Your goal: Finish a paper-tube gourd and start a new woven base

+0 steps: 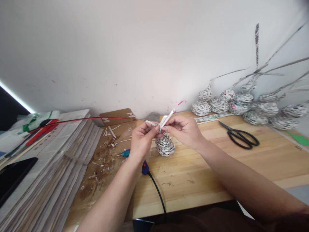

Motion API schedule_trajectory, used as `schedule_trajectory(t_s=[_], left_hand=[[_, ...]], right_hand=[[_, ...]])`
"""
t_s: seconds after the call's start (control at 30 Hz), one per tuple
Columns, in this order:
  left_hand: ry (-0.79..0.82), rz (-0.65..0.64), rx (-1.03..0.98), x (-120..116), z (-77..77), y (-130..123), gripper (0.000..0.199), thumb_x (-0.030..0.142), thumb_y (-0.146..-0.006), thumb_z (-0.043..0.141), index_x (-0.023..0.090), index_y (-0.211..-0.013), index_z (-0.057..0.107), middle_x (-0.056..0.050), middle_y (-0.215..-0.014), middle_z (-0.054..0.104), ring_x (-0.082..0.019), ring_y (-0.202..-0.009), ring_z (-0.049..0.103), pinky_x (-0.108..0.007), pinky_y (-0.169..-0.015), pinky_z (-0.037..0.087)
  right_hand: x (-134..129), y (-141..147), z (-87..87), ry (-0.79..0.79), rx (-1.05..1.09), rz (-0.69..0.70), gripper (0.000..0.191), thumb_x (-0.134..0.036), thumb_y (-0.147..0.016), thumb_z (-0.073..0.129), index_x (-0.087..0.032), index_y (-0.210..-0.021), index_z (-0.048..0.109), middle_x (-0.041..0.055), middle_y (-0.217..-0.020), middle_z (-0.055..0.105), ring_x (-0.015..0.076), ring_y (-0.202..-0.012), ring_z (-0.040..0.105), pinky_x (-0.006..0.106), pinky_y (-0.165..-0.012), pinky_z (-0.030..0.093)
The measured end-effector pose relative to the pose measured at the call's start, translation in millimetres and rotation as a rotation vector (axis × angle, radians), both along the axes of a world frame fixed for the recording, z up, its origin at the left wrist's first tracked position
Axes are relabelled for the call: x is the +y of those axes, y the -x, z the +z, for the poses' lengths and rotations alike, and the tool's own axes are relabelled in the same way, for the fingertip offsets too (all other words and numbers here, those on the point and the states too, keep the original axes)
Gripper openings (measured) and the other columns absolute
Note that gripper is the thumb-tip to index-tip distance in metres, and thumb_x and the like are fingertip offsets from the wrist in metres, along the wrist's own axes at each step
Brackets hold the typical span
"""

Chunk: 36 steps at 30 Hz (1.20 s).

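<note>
Both my hands meet above a small woven newspaper gourd (pixel 165 146) on the wooden table. My left hand (pixel 142 139) is closed, thumb and fingers pinching the base of rolled paper strips (pixel 167 118). My right hand (pixel 184 130) pinches the same strips from the other side. One white strip slants up to the right and a shorter end points left. The gourd's top is partly hidden behind my fingers. Below my left hand lies a blue tool (pixel 145 168) with a black cord, its middle covered by my wrist.
Black-handled scissors (pixel 242 137) lie at the right. Several woven gourds (pixel 201 108) with long paper strips stand along the wall. On the left is a tall newspaper stack (pixel 72 161) with a dark phone-like slab (pixel 16 177). Paper scraps (pixel 106 166) litter a brown board.
</note>
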<state>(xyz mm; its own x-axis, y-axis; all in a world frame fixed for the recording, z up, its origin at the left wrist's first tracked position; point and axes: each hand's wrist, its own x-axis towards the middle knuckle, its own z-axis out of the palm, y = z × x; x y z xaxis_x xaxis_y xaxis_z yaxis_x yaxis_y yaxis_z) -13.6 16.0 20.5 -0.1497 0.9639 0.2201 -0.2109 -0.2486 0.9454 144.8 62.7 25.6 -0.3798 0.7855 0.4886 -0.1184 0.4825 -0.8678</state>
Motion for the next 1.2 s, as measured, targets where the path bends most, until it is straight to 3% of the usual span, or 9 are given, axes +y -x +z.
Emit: schedule_trajectory(t_s=[0.2,0.47,0.57,0.73,0.87,0.93,1.1,1.2], left_hand=[[0.017,-0.006,-0.033,-2.7,1.7,-3.4,0.022,0.032,-0.072,0.079,0.016,-0.081,0.067,-0.002,-0.077,0.071,-0.014,-0.069,0.068,-0.022,-0.062,0.057],[0.077,-0.042,-0.088,-0.7,2.4,-2.6,0.022,0.029,-0.069,0.079,0.015,-0.081,0.066,-0.002,-0.074,0.068,-0.014,-0.067,0.067,-0.021,-0.055,0.056],[0.093,-0.074,-0.089,0.2,2.3,-0.4,0.021,0.027,-0.07,0.078,0.014,-0.08,0.066,-0.001,-0.072,0.067,-0.014,-0.066,0.068,-0.021,-0.056,0.057],[0.042,-0.047,0.005,-1.3,3.0,1.6,0.021,0.03,-0.073,0.076,0.014,-0.079,0.065,-0.003,-0.073,0.07,-0.016,-0.068,0.069,-0.024,-0.058,0.058],[0.03,-0.028,0.003,-1.7,4.5,2.5,0.021,0.029,-0.072,0.078,0.014,-0.076,0.064,-0.001,-0.069,0.068,-0.013,-0.062,0.066,-0.023,-0.058,0.058],[0.034,-0.033,-0.006,-1.5,4.9,3.4,0.021,0.028,-0.071,0.079,0.013,-0.075,0.064,-0.001,-0.068,0.068,-0.012,-0.061,0.065,-0.022,-0.057,0.057],[0.076,-0.077,-0.014,-1.0,6.3,5.5,0.022,0.028,-0.07,0.08,0.013,-0.074,0.065,-0.002,-0.071,0.07,-0.012,-0.065,0.067,-0.021,-0.061,0.058],[0.108,-0.104,-0.031,-1.3,8.6,7.1,0.022,0.027,-0.068,0.081,0.013,-0.075,0.066,-0.003,-0.072,0.07,-0.013,-0.067,0.068,-0.021,-0.061,0.058]], right_hand=[[-3.4,0.7,-1.0,-0.239,-0.111,-0.15,0.011,-0.031,-0.082,0.07,-0.021,-0.083,0.071,0.0048,-0.083,0.074,0.0183,-0.074,0.067,0.031,-0.069,0.055],[0.8,-2.3,-2.7,-0.399,-0.1,-0.05,0.009,-0.025,-0.087,0.064,-0.023,-0.088,0.072,0.0048,-0.085,0.072,0.0181,-0.079,0.067,0.032,-0.075,0.054],[-2.1,-1.5,-4.3,-0.345,-0.069,-0.015,0.011,-0.026,-0.089,0.061,-0.023,-0.095,0.07,0.006,-0.092,0.072,0.0183,-0.084,0.067,0.033,-0.078,0.054],[-8.8,1.6,-2.4,-0.09,0.034,-0.001,0.032,-0.034,-0.089,0.063,-0.021,-0.118,0.058,0.006,-0.097,0.07,0.0177,-0.085,0.068,0.029,-0.075,0.056],[-7.2,-1.5,3.2,-0.045,-0.027,0.103,0.028,-0.034,-0.091,0.06,-0.019,-0.113,0.064,0.0059,-0.092,0.071,0.0168,-0.08,0.069,0.028,-0.07,0.057],[-4.9,-4.3,5.3,-0.101,-0.084,0.099,0.027,-0.03,-0.087,0.065,-0.017,-0.111,0.067,0.0072,-0.096,0.073,0.018,-0.082,0.07,0.029,-0.071,0.057],[2.7,-10.4,6.6,-0.347,-0.242,-0.12,0.021,-0.026,-0.082,0.07,-0.018,-0.101,0.074,0.0074,-0.097,0.076,0.0179,-0.075,0.071,0.029,-0.067,0.056],[7.8,-13.9,6.2,-0.459,-0.278,-0.143,0.02,-0.022,-0.084,0.067,-0.021,-0.103,0.075,0.0059,-0.101,0.077,0.0189,-0.082,0.072,0.029,-0.072,0.057]])
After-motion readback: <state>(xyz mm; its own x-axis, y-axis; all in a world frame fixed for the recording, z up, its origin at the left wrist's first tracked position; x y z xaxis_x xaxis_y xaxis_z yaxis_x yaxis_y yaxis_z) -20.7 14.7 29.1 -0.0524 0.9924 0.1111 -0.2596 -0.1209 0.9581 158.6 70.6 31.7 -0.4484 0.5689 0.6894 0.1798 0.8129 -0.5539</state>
